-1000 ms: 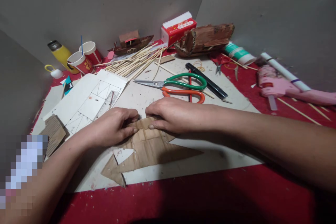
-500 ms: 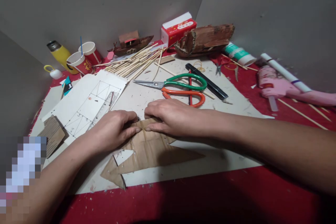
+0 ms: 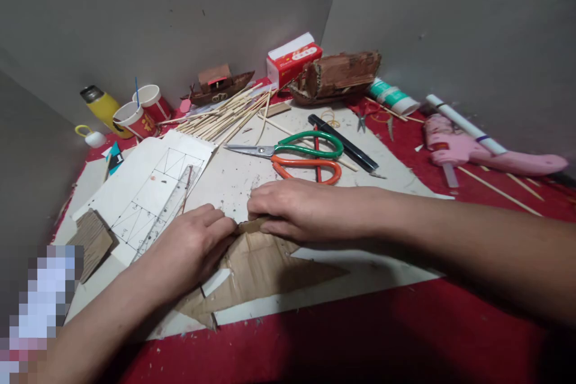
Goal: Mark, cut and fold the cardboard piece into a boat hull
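Observation:
A cut piece of brown cardboard (image 3: pixel 265 270) with pointed ends lies on the pale work sheet in front of me. Its far edge is bent upward between my hands. My right hand (image 3: pixel 288 210) pinches that edge, thumb on the near side and fingers curled behind. Closed at the edge's left end is my left hand (image 3: pixel 207 237), its fingertips partly hidden behind the cardboard. Just beyond the hands, scissors (image 3: pixel 270 151) with one green and one orange handle rest with blades pointing left. A clear ruler (image 3: pixel 166 216) lies on a paper with drawn lines (image 3: pixel 148 192).
Thin wooden sticks (image 3: pixel 225 117) are heaped farther back. Behind them stand a small model boat (image 3: pixel 220 84), a larger brown model (image 3: pixel 339 78) and a red tissue pack (image 3: pixel 293 60). Cups (image 3: pixel 135 120) and a yellow bottle (image 3: pixel 105 109) are at left, a pink glue gun (image 3: pixel 468 147) at right.
My left hand has shifted slightly left and down along the cardboard, its thumb now tucked from view. The cardboard's far edge stands up more. The whole view has swung a little to the right.

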The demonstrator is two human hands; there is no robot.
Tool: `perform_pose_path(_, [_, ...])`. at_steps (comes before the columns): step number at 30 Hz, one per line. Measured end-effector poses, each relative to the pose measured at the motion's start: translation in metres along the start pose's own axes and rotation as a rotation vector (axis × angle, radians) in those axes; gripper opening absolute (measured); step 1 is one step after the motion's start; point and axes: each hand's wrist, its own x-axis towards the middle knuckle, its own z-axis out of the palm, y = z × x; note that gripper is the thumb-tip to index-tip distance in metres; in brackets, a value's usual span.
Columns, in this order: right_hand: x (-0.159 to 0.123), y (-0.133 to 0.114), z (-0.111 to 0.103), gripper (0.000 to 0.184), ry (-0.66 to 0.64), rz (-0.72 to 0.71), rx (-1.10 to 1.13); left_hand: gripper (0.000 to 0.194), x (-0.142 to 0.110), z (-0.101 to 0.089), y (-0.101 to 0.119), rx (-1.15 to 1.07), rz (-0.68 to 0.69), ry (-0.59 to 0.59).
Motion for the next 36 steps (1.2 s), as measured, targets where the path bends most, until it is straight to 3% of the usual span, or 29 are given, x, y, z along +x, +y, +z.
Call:
perform_pose_path(4, [-0.004, -0.002, -0.004, 0.008, -0.047, 0.053, 0.032, 0.016, -0.002, 0.0, 0.002, -0.096, -0.057, -0.025])
perform_pose_path(9, [-0.003, -0.013, 0.006, 0.021, -0.043, -0.127, -0.194, 0.03, -0.004, 0.005, 0.011, 0.169, 0.164, 0.018])
perform_pose_path(11, [-0.003, -0.012, 0.007, 0.02, -0.042, -0.126, -0.201, 0.029, -0.007, 0.008, 0.011, 0.153, 0.182, 0.046])
perform_pose_path(15, [-0.004, -0.003, -0.005, 0.008, -0.079, 0.058, 0.072, 0.013, -0.017, 0.011, 0.002, -0.242, -0.129, 0.039])
perform_pose_path(18, [-0.006, 0.005, -0.017, 0.009, -0.166, 0.192, 0.21, 0.01, -0.02, 0.011, -0.002, -0.38, -0.327, 0.012])
perform_pose_path(25, [-0.011, 0.017, -0.031, 0.019, -0.277, 0.238, 0.268, 0.01, -0.017, 0.01, 0.001, -0.446, -0.384, 0.017])
perform_pose_path(30, [-0.01, 0.013, -0.031, 0.019, -0.225, 0.218, 0.261, 0.011, -0.015, 0.008, 0.001, -0.473, -0.407, -0.029])
perform_pose_path(36, [-0.003, -0.001, -0.013, 0.012, -0.078, 0.174, 0.123, 0.011, -0.012, 0.007, 0.002, -0.477, -0.435, -0.06])
